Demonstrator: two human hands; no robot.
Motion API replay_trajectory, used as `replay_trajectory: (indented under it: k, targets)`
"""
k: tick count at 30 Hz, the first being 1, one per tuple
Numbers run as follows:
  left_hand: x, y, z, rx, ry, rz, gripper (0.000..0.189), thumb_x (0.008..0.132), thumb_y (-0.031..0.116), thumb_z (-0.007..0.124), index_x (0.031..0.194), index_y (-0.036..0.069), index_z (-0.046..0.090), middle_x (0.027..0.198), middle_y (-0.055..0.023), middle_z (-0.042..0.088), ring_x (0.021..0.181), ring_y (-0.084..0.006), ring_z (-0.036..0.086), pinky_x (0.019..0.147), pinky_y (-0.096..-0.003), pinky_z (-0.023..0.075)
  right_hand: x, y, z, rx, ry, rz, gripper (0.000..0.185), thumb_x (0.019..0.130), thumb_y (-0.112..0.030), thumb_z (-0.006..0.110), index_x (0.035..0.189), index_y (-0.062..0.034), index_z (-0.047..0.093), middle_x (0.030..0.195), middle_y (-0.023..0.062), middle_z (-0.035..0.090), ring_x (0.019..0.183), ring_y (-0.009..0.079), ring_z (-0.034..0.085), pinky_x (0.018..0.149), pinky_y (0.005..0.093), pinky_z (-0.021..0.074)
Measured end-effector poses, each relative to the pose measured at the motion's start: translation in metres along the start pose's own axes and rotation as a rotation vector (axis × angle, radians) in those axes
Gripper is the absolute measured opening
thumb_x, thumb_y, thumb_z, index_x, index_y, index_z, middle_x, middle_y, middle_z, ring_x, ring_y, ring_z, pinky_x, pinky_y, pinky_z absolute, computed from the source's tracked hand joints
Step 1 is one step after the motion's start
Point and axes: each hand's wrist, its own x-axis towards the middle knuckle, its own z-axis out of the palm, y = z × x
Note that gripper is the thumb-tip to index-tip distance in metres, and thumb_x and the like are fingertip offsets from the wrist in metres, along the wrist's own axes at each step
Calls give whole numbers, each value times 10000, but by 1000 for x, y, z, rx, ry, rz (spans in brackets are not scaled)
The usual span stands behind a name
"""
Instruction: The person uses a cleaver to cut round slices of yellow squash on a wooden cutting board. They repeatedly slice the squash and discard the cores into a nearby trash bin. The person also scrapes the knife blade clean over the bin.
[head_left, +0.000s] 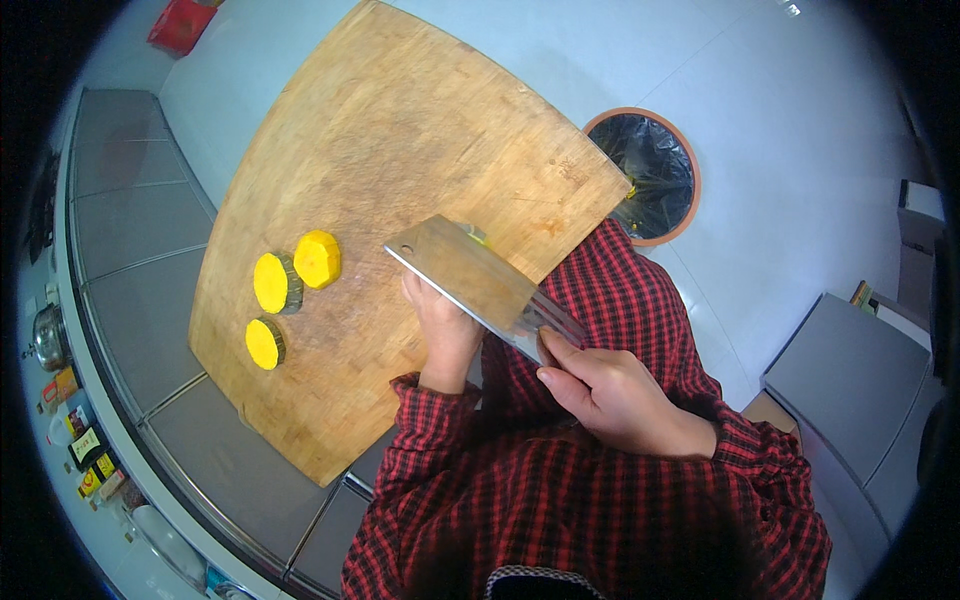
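Note:
My right hand (622, 397) grips a broad Chinese-style cleaver (465, 270) near the handle end of its blade. The blade slants up and left over the wooden board (375, 142), with a small hole near its far corner. Beneath it is my left hand (446, 326), its fingers mostly hidden by the steel. A bit of green and yellow squash (478, 235) shows past the blade's far edge; whether my left hand holds it is hidden. Left on the board lie a peeled yellow squash round (317, 259) and two rounds with green rind, one (271, 283) above the other (264, 343).
A bin (695, 180) with an orange rim and black liner stands on the floor by the board's right corner. Grey cabinets (142, 225) run along the left, below a counter with bottles (96, 474) and a metal lidded pot (51, 337). A grey box-like unit (847, 375) stands right.

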Motion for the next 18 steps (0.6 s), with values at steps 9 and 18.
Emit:
replay_trajectory:
  k: [9, 18]
  targets:
    - [-1, 0, -2, 77, -24, 51, 433, 704, 132, 773, 1119, 73, 665, 1250, -150, 577, 1147, -377, 497, 944, -497, 368, 9, -4, -5, 20, -53, 35, 425, 979, -211, 595, 1314, 42, 525, 758, 236, 624, 684, 389, 661, 606, 431, 512]
    - [-3, -4, -1, 123, -43, 67, 398, 688, 120, 769, 1073, 99, 672, 1225, -126, 565, 1141, -355, 498, 949, -481, 378, 21, 5, -1, 91, -9, 17, 426, 975, -217, 595, 1309, 39, 530, 829, 248, 647, 742, 411, 661, 632, 453, 514]
